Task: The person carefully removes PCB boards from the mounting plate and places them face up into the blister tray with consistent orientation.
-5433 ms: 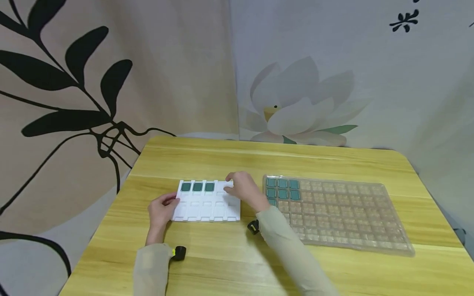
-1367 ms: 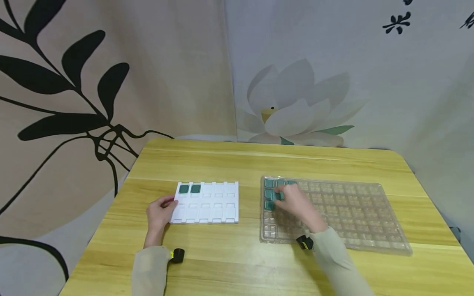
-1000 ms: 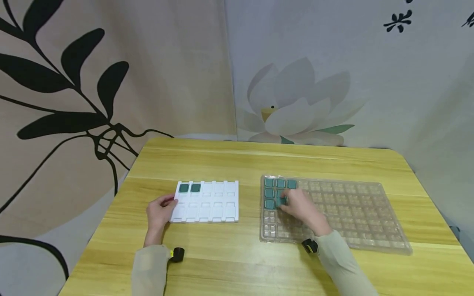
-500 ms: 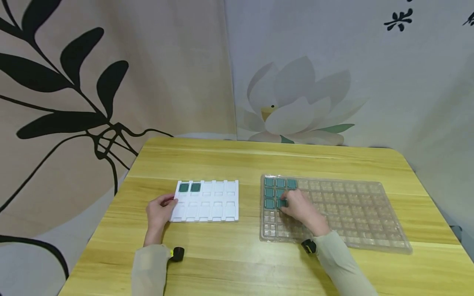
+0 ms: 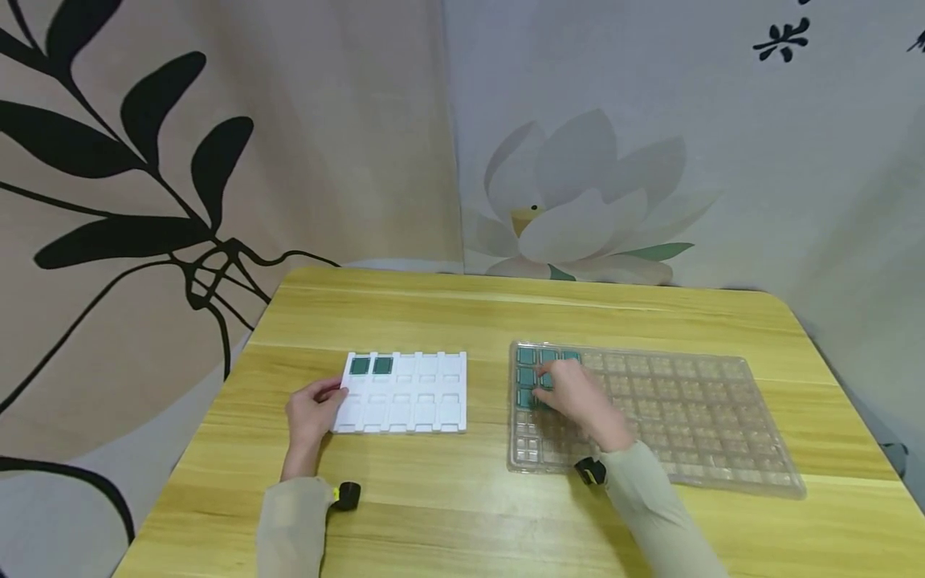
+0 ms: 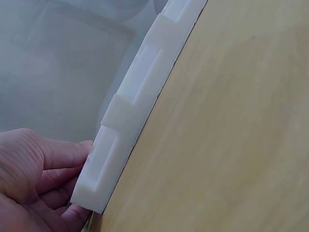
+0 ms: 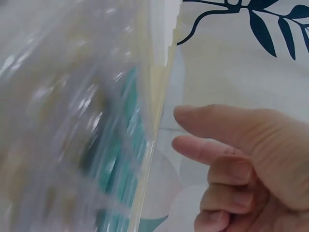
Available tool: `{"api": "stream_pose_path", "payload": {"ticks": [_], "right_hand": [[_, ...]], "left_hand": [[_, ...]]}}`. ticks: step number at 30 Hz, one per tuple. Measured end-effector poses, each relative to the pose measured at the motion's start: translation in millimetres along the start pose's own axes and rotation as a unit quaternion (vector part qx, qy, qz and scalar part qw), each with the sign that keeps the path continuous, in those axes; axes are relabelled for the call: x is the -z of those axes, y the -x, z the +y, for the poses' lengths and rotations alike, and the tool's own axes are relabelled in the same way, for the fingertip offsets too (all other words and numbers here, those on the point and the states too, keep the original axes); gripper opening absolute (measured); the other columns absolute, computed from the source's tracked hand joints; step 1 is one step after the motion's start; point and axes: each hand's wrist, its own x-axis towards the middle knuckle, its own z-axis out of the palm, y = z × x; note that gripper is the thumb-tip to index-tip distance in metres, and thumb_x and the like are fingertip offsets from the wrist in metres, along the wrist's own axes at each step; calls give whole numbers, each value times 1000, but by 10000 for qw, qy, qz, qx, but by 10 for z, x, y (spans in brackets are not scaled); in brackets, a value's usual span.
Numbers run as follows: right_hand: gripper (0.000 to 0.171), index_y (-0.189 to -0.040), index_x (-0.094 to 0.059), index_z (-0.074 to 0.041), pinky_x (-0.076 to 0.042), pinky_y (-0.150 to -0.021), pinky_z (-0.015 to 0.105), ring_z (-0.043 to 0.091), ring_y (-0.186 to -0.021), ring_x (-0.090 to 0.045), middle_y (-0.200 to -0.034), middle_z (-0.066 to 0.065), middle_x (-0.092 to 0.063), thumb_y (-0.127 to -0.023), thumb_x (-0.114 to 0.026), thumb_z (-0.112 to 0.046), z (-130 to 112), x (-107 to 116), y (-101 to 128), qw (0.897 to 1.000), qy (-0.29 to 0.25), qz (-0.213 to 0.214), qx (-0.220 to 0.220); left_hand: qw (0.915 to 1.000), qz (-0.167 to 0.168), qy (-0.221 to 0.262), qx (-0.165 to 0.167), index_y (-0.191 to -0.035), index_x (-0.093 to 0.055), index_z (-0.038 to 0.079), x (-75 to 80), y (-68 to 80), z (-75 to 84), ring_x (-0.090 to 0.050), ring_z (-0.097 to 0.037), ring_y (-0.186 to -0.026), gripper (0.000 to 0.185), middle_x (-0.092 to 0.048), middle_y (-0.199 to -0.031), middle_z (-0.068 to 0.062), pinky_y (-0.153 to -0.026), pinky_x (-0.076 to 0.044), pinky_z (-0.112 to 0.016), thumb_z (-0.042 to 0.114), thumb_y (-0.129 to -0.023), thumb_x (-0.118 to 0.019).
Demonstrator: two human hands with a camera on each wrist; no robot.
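Observation:
In the head view my left hand (image 5: pixel 311 416) holds the left edge of a white slotted tray (image 5: pixel 406 411). The left wrist view shows the thumb on top of the white rim (image 6: pixel 99 166) and the fingers curled beneath. Two dark green square chips (image 5: pixel 371 366) sit in the tray's back left slots. My right hand (image 5: pixel 581 397) hovers over the left part of a clear plastic tray (image 5: pixel 665 413), beside several green chips (image 5: pixel 525 376) in its pockets. In the right wrist view its thumb and index finger stand apart with nothing between them; the other fingers are bent.
Both trays lie on a wooden table (image 5: pixel 433 514), with a strip of wood between them. Each wrist wears a small black camera (image 5: pixel 348 496). A curtain with leaf and flower prints (image 5: pixel 347 144) hangs behind the table's far edge.
The third green chip in the white tray's back row is gone. My right hand has moved from there to the clear tray, where more chips now sit, and lately shifted slightly left.

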Motion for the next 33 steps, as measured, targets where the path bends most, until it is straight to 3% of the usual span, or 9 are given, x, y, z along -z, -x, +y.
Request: {"api": "stream_pose_path", "payload": {"ticks": [6,16,18,20,23,26,28,30,33], "right_hand": [[27,-101,-68,5,-28,-39,18,4,-36,-24,-41,-6,-36,-79,-74,-9,-152,-74,-125,9991,-252,195,276],[25,-100,-67,7,-30,-39,21,3,-38,-24,-42,-9,-32,-79,-72,-5,-420,-200,-282,9974,-447,212,518],[25,-101,-67,6,-42,-50,26,4,-38,-25,-43,-8,-32,-80,-71,-6,-470,-222,-329,9974,-463,151,525],[25,-103,-67,5,-50,-72,39,5,-39,-25,-43,-8,-31,-81,-70,-8,-525,-251,-383,9972,-490,125,556],[24,-101,-68,3,-38,-92,57,5,-39,-27,-42,-8,-31,-81,-71,-10,-602,-317,-477,9964,-416,225,699],[23,-99,-69,2,-49,-71,42,4,-41,-27,-43,-9,-31,-81,-72,-12,-681,-388,-565,9958,-364,238,807],[24,-100,-69,3,-41,-52,28,4,-43,-28,-45,-8,-33,-81,-72,-12,-745,-421,-616,9957,-423,142,815],[25,-101,-68,2,-31,-46,22,5,-44,-30,-47,-7,-35,-82,-72,-13,-810,-449,-665,9955,-446,65,835],[26,-103,-68,3,-30,-46,18,6,-47,-34,-49,-4,-41,-82,-71,-13,-915,-486,-740,9946,-584,-50,861]], "left_hand": [[9998,-112,-91,140,-108,-66,-6,-1,-7,2,-59,-29,-86,25,-65,-99,-24,-55,-38,-14,7,-86,-63],[9994,-174,-130,256,-110,-65,-6,-1,-13,2,-58,-30,-90,27,-63,-104,-25,-55,-35,-10,8,-87,-62],[9995,-160,-125,245,-110,-65,-6,-8,-17,3,-58,-31,-90,27,-63,-104,-25,-55,-35,-10,8,-87,-62],[9996,-142,-109,225,-110,-65,-6,-9,-18,-3,-58,-31,-90,27,-63,-104,-26,-55,-36,-9,8,-87,-62],[9997,-120,-86,206,-110,-65,-6,-12,-20,-2,-59,-30,-90,27,-63,-104,-26,-54,-35,-8,8,-87,-62],[9998,-90,-75,148,-109,-65,-6,-11,-16,11,-59,-30,-90,26,-64,-103,-26,-56,-36,-9,7,-87,-63],[9999,-81,-71,120,-109,-66,-6,-8,-12,20,-60,-31,-90,26,-64,-103,-26,-58,-37,-10,6,-86,-63],[9999,-92,-85,112,-109,-66,-6,-5,-9,25,-60,-30,-90,26,-64,-103,-26,-61,-38,-12,6,-86,-64],[9998,-105,-97,130,-109,-66,-6,0,-10,25,-60,-30,-90,26,-64,-103,-26,-64,-40,-16,6,-86,-64]]}}
